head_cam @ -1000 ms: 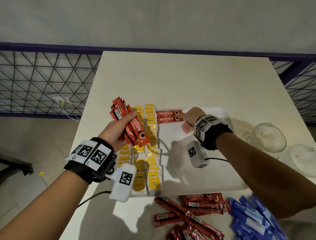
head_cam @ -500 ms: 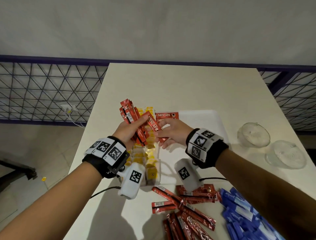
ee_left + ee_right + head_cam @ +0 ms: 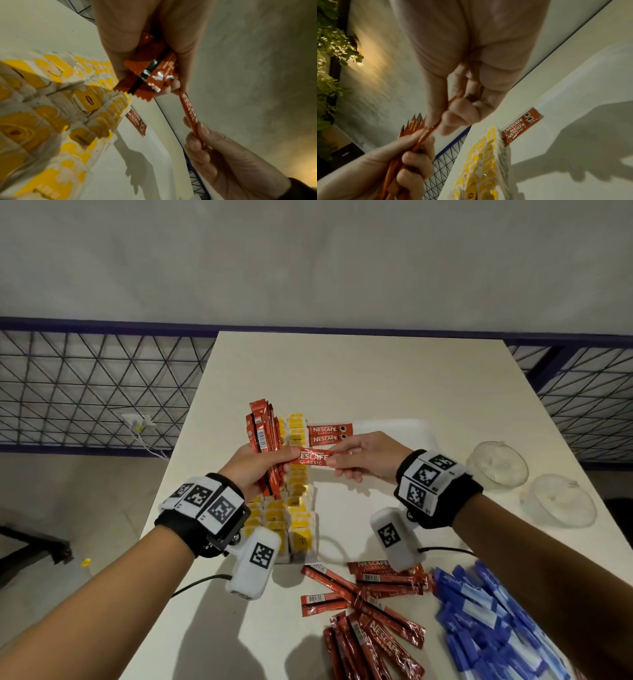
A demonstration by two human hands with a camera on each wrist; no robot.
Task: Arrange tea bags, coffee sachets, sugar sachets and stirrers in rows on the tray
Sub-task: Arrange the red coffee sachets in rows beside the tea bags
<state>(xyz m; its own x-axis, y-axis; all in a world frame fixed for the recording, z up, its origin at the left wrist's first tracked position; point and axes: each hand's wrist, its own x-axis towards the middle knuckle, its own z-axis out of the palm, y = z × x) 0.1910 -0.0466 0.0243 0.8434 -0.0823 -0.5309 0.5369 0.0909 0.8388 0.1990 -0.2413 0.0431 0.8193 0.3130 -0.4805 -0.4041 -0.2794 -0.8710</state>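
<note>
**Head view: one sachet passing across, row waiting at twelve o'clock**

Head view has my right hand (image 3: 368,462) pinching one end of a single coffee sachet (image 3: 311,457), thumb over fingers, while my left hand (image 3: 255,470) is wrapped around a bundle of sachets (image 3: 263,440) standing upright, its thumb touching the single sachet's other end. That sachet lies crosswise, long axis from nine to three o'clock, level between both hands and above the tray (image 3: 404,428).

Two placed sachets (image 3: 329,434) lie flat at about twelve o'clock from the one I hold, side by side, same nine-to-three axis, just beside the tea bags (image 3: 297,508). My guess is the next slot sits directly on their near side, so the right hand, which is nearer, needs only a short drop with no turning.

Tea bags fill the tray's nine o'clock side in rows; the sachet's left end must stop short of them. Loose sachets (image 3: 370,604) and blue sachets (image 3: 496,621) lie at six o'clock, two glass bowls (image 3: 496,465) at three, well clear.
</note>
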